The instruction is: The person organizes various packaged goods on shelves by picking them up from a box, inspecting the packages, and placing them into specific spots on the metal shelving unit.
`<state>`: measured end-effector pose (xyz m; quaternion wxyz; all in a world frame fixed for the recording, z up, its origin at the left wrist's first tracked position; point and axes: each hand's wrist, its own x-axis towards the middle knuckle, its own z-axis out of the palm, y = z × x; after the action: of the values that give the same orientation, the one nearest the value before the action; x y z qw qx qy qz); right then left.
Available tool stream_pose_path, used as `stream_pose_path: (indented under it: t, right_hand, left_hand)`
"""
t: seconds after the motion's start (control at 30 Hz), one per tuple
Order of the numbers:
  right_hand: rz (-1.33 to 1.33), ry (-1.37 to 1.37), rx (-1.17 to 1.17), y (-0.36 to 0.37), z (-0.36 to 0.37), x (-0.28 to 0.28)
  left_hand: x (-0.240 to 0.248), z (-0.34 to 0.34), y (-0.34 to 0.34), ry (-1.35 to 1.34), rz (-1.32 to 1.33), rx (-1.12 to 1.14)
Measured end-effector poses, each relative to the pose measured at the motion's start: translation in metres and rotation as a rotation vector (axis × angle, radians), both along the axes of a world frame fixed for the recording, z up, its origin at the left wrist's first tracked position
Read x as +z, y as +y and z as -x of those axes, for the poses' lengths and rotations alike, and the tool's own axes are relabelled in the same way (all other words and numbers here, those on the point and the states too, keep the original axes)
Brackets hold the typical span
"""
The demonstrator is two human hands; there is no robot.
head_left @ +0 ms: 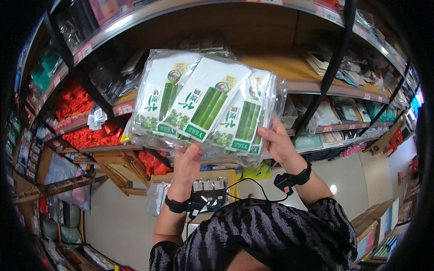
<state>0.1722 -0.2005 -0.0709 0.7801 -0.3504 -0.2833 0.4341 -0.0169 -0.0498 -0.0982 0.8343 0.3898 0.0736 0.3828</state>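
Both my hands hold up a fanned stack of flat clear-plastic packages (209, 101), white with green bamboo pictures on their fronts. My left hand (187, 158) grips the lower edge near its middle, thumb on top and the other fingers hidden underneath. At the lower right corner, my right hand (276, 141) pinches the stack with the thumb on the front. Three package fronts show side by side, overlapping. The stack is tilted toward me, in front of a brown shelf board (257, 63).
Black shelf posts (337, 67) stand on both sides. Red goods (74, 99) fill shelves at the left; more bagged goods (350, 72) lie at the right. A wooden stool (122, 169) and packs of black items (210, 192) are below. A cable (253, 179) links my wrist devices.
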Motion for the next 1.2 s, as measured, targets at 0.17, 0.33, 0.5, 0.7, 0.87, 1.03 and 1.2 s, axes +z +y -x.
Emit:
stream_pose_path:
  t: [0.17,0.33,0.5,0.7,0.87,1.03,1.2]
  right_hand:
    - [-0.056,-0.092,-0.120,-0.023,-0.065,0.016]
    - [-0.039,-0.132,-0.224,-0.023,-0.126,0.026]
    - [0.013,-0.056,-0.305,-0.014,-0.203,0.027]
    - [-0.028,-0.028,-0.297,0.005,-0.240,0.042]
    - [0.000,-0.025,-0.329,0.010,-0.272,0.032]
    - [0.029,0.009,-0.287,0.011,-0.288,0.023]
    - [0.125,-0.120,-0.319,0.015,-0.296,0.019]
  left_hand:
    - [0.041,-0.045,0.018,-0.021,-0.054,-0.178]
    - [0.056,-0.099,0.029,0.192,-0.233,-0.105]
    - [0.069,-0.175,0.035,0.311,-0.285,-0.035]
    - [0.071,-0.236,0.054,0.436,-0.242,0.089]
    - [0.071,-0.266,0.060,0.418,-0.194,0.057]
    - [0.069,-0.282,0.053,0.432,-0.118,0.051]
    - [0.055,-0.286,0.069,0.326,-0.126,0.012]
